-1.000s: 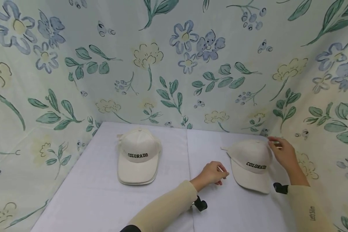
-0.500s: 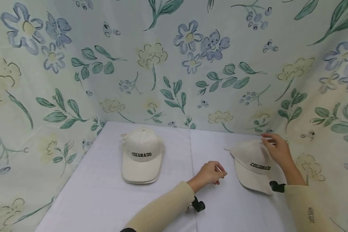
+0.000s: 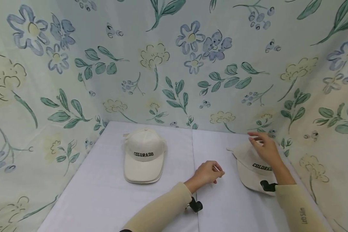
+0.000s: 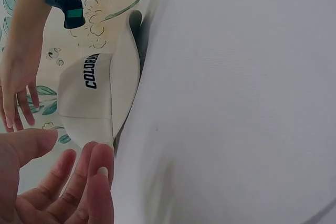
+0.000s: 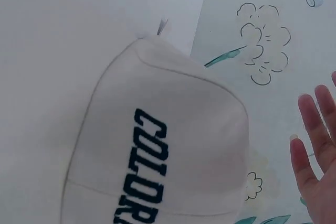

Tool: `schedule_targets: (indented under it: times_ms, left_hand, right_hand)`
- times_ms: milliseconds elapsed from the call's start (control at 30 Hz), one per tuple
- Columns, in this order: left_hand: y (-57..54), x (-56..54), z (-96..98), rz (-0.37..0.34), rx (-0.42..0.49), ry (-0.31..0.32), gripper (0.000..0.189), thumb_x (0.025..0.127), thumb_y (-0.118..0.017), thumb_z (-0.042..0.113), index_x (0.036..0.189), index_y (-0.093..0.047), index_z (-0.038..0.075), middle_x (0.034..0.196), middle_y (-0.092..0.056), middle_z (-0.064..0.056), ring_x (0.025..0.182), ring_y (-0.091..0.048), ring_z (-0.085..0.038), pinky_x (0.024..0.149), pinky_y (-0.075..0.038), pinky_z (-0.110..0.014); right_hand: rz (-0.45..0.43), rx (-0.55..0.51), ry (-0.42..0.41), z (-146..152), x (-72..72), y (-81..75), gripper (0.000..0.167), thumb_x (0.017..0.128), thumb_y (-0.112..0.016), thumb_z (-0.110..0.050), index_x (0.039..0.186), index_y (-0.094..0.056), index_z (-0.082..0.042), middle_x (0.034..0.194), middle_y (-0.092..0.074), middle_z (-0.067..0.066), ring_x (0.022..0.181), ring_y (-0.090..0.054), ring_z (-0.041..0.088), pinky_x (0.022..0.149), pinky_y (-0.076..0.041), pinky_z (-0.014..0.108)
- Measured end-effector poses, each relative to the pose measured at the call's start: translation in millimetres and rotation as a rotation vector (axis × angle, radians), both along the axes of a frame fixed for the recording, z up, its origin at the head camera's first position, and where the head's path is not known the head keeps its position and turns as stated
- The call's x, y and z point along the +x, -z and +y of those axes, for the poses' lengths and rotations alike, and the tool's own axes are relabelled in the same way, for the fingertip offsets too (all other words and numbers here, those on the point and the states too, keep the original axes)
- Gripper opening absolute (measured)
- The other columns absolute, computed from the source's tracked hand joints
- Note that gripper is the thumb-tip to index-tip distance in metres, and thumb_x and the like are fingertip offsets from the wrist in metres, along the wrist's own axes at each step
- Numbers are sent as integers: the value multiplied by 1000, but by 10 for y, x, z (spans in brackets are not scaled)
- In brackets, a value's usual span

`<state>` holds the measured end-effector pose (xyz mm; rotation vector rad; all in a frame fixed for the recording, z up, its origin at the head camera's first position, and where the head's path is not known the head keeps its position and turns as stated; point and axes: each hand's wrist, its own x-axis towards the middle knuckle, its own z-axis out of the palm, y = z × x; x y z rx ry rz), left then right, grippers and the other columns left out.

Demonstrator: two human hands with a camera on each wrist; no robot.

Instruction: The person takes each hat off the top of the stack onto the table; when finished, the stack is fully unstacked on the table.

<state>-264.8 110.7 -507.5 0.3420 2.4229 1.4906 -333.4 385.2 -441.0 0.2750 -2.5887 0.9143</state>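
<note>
At the right of the table lies a cream baseball cap [image 3: 250, 161] lettered COLORADO, its brim toward the person. My right hand [image 3: 265, 149] hovers over the cap's crown and covers part of it in the head view; in the right wrist view its fingers [image 5: 314, 124] are spread, apart from the cap. Left of this cap, my left hand [image 3: 207, 173] holds nothing, its fingers loosely bent. The left wrist view shows the thumb and fingers [image 4: 100, 182] apart, with the cap [image 4: 86, 95] beyond them.
Another cream COLORADO cap [image 3: 145, 161] sits at the left, with a second brim edge showing beneath its own. A white cloth [image 3: 98, 190] with a crease covers the table. Flowered fabric [image 3: 162, 64] hangs behind and at both sides.
My right hand has moved left, from the right side of the right cap to above its crown. The left hand keeps its place and the caps stay put, while the head view shifts slightly.
</note>
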Motion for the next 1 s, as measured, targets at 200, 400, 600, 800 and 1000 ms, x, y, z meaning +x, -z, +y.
schedule_targets:
  times_ms: [200,400,600,800,1000]
  left_hand:
    - [25,-27,-70,35,-38,-15,13,95,-73,39,93,-69,26,77,-65,16,56,-64,-9,54,-43,-27]
    - [84,-20,-113,27,-65,-31,12,94,-74,37,91,-69,27,76,-64,16,55,-63,-9,54,-43,-27]
    - [137,0,-164,54,-93,-43,12,92,-77,36,91,-68,27,76,-62,17,54,-61,-6,57,-43,-28]
    - [171,31,-281,66,-104,-75,13,91,-78,36,90,-68,28,76,-62,17,54,-60,-5,56,-43,-28]
    - [187,32,-404,68,-101,-113,13,91,-78,36,91,-69,27,76,-63,16,55,-60,-6,55,-44,-28]
  right_hand:
    - [-9,-7,-52,-159,-41,-25,35,106,-57,-27,134,-62,-6,134,-56,18,112,-57,38,97,-38,61]
    - [-15,5,-82,-314,-53,-7,34,106,-58,-22,136,-62,-5,136,-55,19,115,-56,40,97,-37,64]
    - [-13,1,-64,-468,-63,33,34,105,-59,-20,137,-61,-6,139,-53,18,120,-53,39,98,-37,63]
    - [2,-6,-94,-611,-92,63,34,105,-60,-20,135,-62,-6,136,-55,17,121,-51,38,98,-38,62]
    - [24,-3,-123,-718,-112,61,32,104,-61,-18,133,-64,-5,134,-56,19,121,-52,40,98,-38,66]
